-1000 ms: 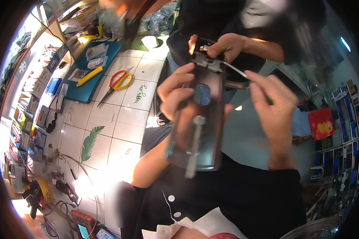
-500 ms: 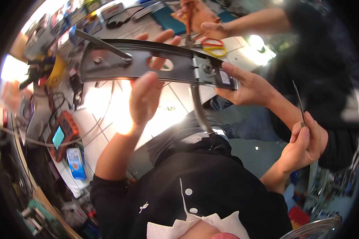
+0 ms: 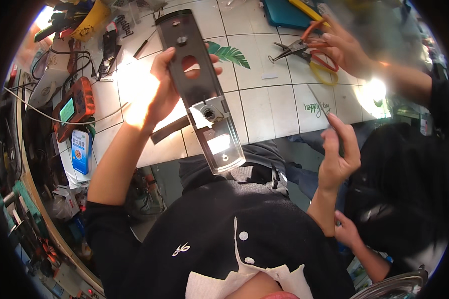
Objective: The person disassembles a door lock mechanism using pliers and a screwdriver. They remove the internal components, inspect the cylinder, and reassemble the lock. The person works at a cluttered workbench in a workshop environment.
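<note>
Lock plate [image 3: 199,88] is slanting, left hand [image 3: 163,88] gripping it by both edges; right hand [image 3: 340,153] is pinching thin tool [image 3: 319,102]; co-worker's hand [image 3: 350,51] is holding pliers [image 3: 299,46].

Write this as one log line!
left hand: holds long plate | right hand: holds thin tool | co-worker's hand: holds pliers

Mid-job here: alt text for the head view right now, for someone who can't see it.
A person's left hand holds a long, dark, glossy plate over the near edge of a white tiled table, while the right hand holds a thin, rod-like tool. At upper right, another person's hand grips orange-handled metal pliers.
</note>
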`<state>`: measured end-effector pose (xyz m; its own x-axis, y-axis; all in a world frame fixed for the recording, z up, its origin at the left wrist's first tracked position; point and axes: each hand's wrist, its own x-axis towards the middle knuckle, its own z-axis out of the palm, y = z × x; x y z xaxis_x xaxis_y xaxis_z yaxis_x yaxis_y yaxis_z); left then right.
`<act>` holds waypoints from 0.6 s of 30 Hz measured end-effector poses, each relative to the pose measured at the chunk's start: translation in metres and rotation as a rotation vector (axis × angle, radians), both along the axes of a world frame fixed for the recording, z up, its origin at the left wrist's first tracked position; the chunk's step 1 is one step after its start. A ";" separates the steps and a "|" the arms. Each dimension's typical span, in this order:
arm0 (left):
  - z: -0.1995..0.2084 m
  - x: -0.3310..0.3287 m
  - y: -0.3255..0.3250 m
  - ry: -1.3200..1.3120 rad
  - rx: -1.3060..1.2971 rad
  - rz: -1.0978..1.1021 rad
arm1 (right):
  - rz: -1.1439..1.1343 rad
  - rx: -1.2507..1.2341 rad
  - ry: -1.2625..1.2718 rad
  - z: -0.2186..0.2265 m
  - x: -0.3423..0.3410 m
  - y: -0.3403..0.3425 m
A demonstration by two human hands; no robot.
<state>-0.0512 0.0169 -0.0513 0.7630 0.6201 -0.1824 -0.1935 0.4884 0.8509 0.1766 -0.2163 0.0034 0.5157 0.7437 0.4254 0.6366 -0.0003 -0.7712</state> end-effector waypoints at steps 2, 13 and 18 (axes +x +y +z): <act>-0.001 0.011 0.005 0.088 -0.105 0.022 | 0.058 -0.088 -0.137 -0.020 0.012 0.010; 0.008 0.027 0.025 0.345 -0.147 0.160 | 0.290 -0.256 -0.215 -0.066 0.048 0.045; 0.008 0.023 0.031 0.366 -0.239 0.200 | 0.290 -0.278 -0.346 -0.054 0.070 0.055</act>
